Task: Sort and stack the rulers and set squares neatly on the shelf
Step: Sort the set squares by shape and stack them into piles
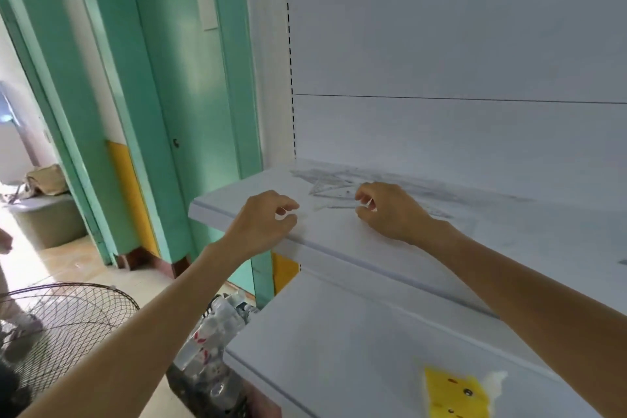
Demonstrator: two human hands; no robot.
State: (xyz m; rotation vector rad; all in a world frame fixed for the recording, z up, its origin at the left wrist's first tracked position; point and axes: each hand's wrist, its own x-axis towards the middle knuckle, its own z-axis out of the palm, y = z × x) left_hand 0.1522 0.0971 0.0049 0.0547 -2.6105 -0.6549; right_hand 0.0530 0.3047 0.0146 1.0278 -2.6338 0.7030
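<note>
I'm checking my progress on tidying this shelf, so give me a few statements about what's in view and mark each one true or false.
Clear set squares lie on the upper shelf. True.
The left hand and right hand are both over that shelf. True.
The yellow item lies beside the set squares. False: it is on the lower shelf.
The fan grille stands on the upper shelf. False: it is on the floor, at left.
</note>
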